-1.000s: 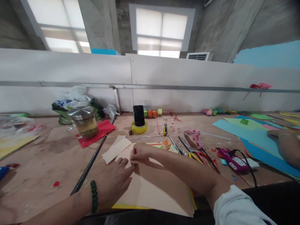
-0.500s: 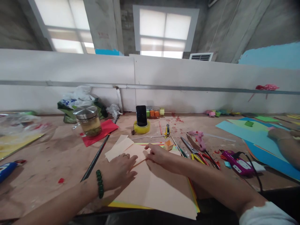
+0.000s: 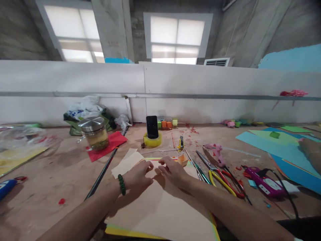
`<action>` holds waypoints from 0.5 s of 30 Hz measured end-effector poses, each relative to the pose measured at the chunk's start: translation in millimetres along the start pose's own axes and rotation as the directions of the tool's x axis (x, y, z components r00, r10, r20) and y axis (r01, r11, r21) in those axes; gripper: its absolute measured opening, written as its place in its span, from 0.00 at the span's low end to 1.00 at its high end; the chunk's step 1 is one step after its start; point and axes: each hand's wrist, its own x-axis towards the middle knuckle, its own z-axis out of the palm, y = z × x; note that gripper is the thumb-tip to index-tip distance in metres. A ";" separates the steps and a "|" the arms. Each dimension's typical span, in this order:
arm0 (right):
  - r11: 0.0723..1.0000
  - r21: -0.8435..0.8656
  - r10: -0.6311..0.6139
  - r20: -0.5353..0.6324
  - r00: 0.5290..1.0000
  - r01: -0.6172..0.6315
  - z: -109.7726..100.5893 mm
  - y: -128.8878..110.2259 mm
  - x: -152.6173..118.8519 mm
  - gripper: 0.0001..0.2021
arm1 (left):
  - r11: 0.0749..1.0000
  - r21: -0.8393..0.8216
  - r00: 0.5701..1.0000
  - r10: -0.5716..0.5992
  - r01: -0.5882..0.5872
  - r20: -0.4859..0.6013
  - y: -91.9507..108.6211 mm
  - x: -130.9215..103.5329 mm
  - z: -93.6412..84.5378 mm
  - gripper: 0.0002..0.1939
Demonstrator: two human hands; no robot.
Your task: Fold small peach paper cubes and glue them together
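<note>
A stack of paper with a peach sheet (image 3: 160,211) on top lies in front of me. My left hand (image 3: 140,174), with a green bead bracelet at the wrist, rests over its upper left part, fingers curved and apart. Close to its right, my right hand (image 3: 174,171) bends its fingers over the same sheet; whether they pinch anything is hidden. Smaller cream paper pieces (image 3: 127,162) lie beside my left hand. Just behind my right hand sits a small orange folded paper box (image 3: 183,160).
Scissors (image 3: 207,160), pliers (image 3: 223,182), a pink glue gun (image 3: 217,154) and a purple power strip (image 3: 265,182) lie right. A phone (image 3: 152,127) stands on yellow tape, a glass jar (image 3: 96,135) left. Another person's hand (image 3: 309,149) is far right.
My left hand has moved right and up, closer to my right hand. The thin strip seen between my hands earlier no longer shows there. The view has shifted slightly.
</note>
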 end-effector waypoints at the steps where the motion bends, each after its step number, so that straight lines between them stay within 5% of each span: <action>1: 1.000 0.005 -0.008 0.000 1.000 0.008 1.0 0.8 -0.4 0.09 | 1.000 -0.010 1.000 -0.001 0.000 -0.009 -1.2 -0.1 1.7 0.13; 10: 0.999 0.023 0.027 0.036 0.999 -0.028 6.9 -0.5 -1.6 0.11 | 0.992 -0.125 0.997 0.027 -0.035 -0.068 -2.4 -1.7 8.2 0.07; 15: 0.997 -0.005 -0.079 0.126 0.989 0.081 2.4 -7.3 0.8 0.03 | 0.964 -0.254 0.994 0.061 -0.082 -0.090 -5.9 -1.2 11.3 0.17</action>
